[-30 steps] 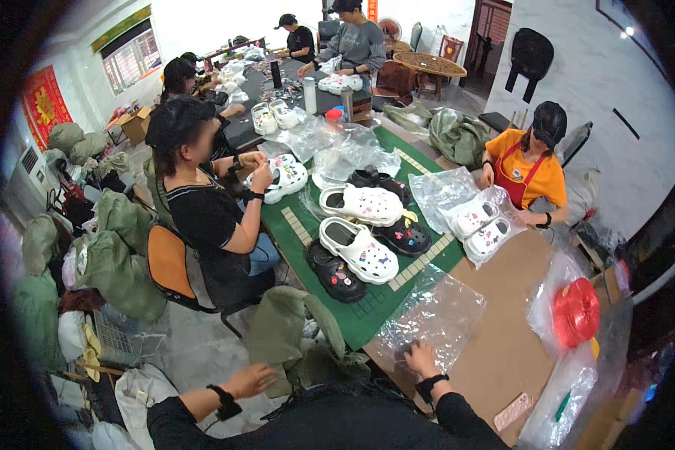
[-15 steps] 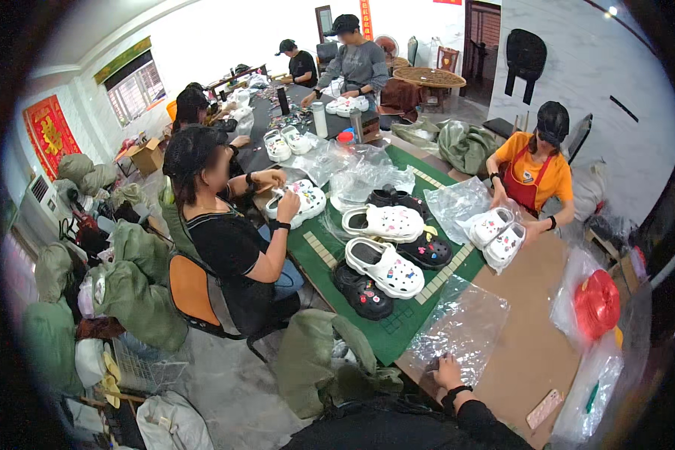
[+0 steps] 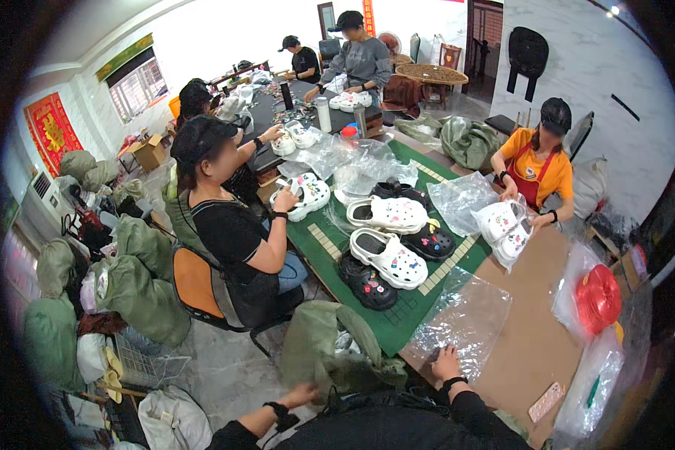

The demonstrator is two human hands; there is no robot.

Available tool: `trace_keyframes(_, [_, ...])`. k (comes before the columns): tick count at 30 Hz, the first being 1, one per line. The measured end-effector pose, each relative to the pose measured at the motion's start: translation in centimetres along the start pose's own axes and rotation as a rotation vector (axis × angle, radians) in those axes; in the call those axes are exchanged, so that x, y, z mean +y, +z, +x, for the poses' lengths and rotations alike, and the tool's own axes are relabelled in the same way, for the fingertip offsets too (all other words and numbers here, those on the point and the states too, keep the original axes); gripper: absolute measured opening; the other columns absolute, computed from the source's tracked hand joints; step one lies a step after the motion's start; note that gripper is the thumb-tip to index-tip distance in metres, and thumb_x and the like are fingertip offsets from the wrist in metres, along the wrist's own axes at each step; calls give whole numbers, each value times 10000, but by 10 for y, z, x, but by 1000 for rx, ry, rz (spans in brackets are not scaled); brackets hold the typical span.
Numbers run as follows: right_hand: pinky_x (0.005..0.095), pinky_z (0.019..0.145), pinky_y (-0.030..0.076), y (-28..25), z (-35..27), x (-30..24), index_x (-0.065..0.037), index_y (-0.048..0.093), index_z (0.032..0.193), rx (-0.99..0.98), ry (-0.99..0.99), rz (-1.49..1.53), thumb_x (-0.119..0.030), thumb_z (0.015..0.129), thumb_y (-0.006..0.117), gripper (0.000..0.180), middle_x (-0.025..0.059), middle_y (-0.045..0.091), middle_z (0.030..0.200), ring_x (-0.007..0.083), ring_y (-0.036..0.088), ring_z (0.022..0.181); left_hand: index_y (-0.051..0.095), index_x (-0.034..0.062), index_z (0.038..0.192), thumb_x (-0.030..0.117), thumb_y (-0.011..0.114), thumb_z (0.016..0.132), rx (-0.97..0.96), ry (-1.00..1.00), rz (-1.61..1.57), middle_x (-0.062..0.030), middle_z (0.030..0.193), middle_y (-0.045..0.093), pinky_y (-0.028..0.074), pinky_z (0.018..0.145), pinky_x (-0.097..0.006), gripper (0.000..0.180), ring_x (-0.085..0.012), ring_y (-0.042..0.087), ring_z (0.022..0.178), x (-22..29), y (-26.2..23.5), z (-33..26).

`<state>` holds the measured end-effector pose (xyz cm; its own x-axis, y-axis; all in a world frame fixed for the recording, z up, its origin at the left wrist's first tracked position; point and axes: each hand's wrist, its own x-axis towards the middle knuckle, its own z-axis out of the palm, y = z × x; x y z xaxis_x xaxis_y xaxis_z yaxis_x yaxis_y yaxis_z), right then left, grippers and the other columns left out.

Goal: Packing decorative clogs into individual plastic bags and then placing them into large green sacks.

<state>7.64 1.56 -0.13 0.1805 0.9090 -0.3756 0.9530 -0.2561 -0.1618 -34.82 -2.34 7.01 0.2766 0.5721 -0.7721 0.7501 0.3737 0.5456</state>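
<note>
My right hand (image 3: 447, 363) is at the near edge of a clear plastic bag (image 3: 469, 307), fingers bent and closed on its edge. The bag lies flat, partly on a green mat and partly on brown board. Low in the view, my left hand (image 3: 303, 394) is beside an open green woven sack (image 3: 315, 349); its fingers are blurred against the sack. Ahead on the mat, white clogs (image 3: 397, 262) with colourful charms rest against black clogs (image 3: 367, 285), also charmed.
A person (image 3: 229, 217) at the left handles a white clog (image 3: 307, 196). Opposite, a person in orange (image 3: 536, 169) holds bagged white clogs (image 3: 505, 231). A red roll (image 3: 597, 301), plastic sheets and a phone (image 3: 546, 402) lie right. Full sacks (image 3: 139, 300) crowd the left floor.
My left hand has come into view beside the sack. My right hand stays at the bag. The person at the left has lowered one hand onto the clog and stretched the other arm toward farther clogs.
</note>
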Motion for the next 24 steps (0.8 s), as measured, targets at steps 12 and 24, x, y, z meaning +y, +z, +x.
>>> trace_keyframes(12, [484, 951, 302, 4, 2, 10, -29, 277, 1277, 19, -11, 1, -327, 710, 587, 712, 183, 188, 1368, 346, 167, 1267, 446, 94, 1178, 313, 652, 680, 680, 286, 1005, -175, 1178, 419, 188, 966, -553, 582, -324, 344, 1134, 30, 50, 53])
trace_keyframes(24, [367, 760, 423, -271, -49, -121, -36, 262, 1296, 732, -1087, 776, -135, 770, 586, 625, 158, 566, 993, 306, 535, 900, 509, 129, 1141, 241, 523, 764, 176, -42, 674, -169, 1184, 403, 299, 894, -559, 394, -375, 359, 1111, 11, 68, 69])
